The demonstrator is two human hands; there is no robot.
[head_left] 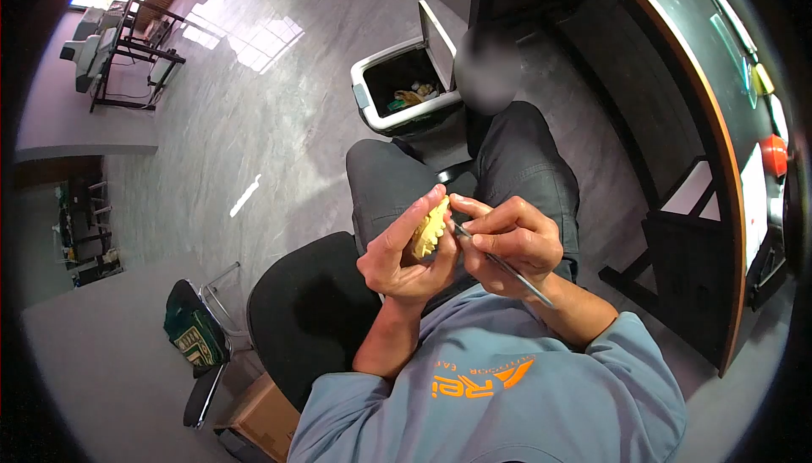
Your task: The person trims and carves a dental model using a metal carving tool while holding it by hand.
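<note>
My left hand (399,256) is closed around a yellow dental model (431,228), with a row of tooth-like bumps along its edge facing right. Between the thumb and fingers of my right hand (518,239) is a slim metal carving tool (518,274). Its rear end points down and right toward my forearm, while its front end is close against the model. Whether the tip touches the model is hard to make out. Both hands are together above my lap.
In front of my knees stands a bin (404,116) with its lid up and scraps inside. A dark desk (710,49) with several small items runs along the right. At left are a folding chair (199,336) holding a green bag and a cardboard box (262,416).
</note>
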